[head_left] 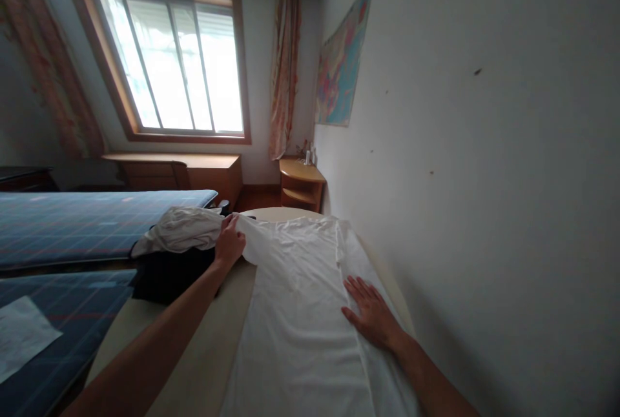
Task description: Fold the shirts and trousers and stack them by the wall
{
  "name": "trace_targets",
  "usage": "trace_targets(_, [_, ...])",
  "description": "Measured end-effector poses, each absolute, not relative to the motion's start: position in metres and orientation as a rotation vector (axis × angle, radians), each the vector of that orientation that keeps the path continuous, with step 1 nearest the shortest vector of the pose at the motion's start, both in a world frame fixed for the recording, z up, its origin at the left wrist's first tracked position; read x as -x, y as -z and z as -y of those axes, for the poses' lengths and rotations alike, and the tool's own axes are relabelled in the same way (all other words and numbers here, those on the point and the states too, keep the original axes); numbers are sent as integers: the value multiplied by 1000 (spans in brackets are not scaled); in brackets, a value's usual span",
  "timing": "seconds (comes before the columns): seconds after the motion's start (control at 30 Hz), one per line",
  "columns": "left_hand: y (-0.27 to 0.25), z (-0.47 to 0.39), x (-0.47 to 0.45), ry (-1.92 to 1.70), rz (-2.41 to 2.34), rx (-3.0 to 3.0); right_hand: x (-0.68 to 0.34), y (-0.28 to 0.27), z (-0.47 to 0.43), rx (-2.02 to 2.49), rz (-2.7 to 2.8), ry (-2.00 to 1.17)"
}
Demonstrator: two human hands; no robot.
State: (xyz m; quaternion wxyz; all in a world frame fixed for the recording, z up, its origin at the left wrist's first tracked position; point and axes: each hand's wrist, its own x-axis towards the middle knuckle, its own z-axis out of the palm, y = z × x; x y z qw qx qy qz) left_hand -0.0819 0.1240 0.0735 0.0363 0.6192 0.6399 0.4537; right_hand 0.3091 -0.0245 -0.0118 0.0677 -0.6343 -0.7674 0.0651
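Observation:
A white shirt (300,314) lies spread over a pale round-ended table, its far end lightly wrinkled. My left hand (230,243) pinches the left far corner of the shirt, which looks like a sleeve, and holds it out to the left. On the right side my right hand (371,314) rests flat on the cloth, fingers spread, beside a long fold that runs along that edge. Just left of my left hand lies a crumpled light garment (181,230) on top of a black cloth item (169,275).
The pale table (213,333) stands close to the white wall (484,223) on the right. To the left are blue plaid mattresses (97,223), with a white paper (24,333) on the lower one. Farther back are a desk (213,165) under the window and a corner shelf (303,172).

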Motion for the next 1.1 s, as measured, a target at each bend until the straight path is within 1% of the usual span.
trace_targets(0.13, [-68,-115,74,-1191,-2057,-2058,-308,10,25,1922,2313,-207])
trace_targets(0.23, [-59,-117,70,-1106,-2041,-2014,-308,10,26,1918,2316,-198])
trace_targets(0.37, [-57,-129,70,-1129,-2016,-1940,-308,10,26,1929,2318,-194])
trace_targets(0.5, [-67,-127,58,-1233,-1988,-1978,-308,10,26,1932,2324,-191])
trace_targets(0.6, [-70,-109,40,-1173,-1755,-2285,-308,11,25,1938,2325,-183])
trace_targets(0.7, [-59,-84,23,-872,-1350,-2631,-308,11,26,1942,2330,-178])
trace_targets(0.77, [-43,-68,17,-729,-1232,-2679,-308,9,26,1942,2329,-185])
trace_targets(0.87, [-16,-52,18,-726,-1309,-2619,-305,3,22,1936,2290,-166])
trace_targets(0.97, [6,-47,28,-880,-1534,-2508,-292,-5,9,1958,2160,-83])
trace_targets(1.1, [23,-54,45,-1045,-1748,-2387,-258,-15,-24,1967,2032,-18])
